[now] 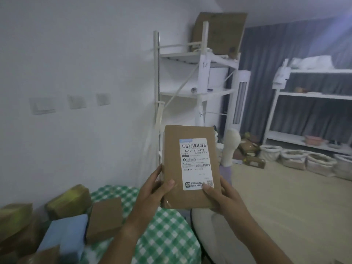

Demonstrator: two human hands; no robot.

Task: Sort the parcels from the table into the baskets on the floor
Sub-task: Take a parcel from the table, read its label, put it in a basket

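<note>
While I hold the brown parcel (190, 166) upright at the centre of the frame, its white label (196, 163) faces me — my left hand (154, 189) and right hand (221, 195) both curl round its lower edges, thumbs on the front. More parcels (103, 219) lie on the checked table (165, 233) at lower left; the baskets (294, 159) line the floor at right.

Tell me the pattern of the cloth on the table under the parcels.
Green and white checks on the tablecloth, clearest in the head view.
</note>
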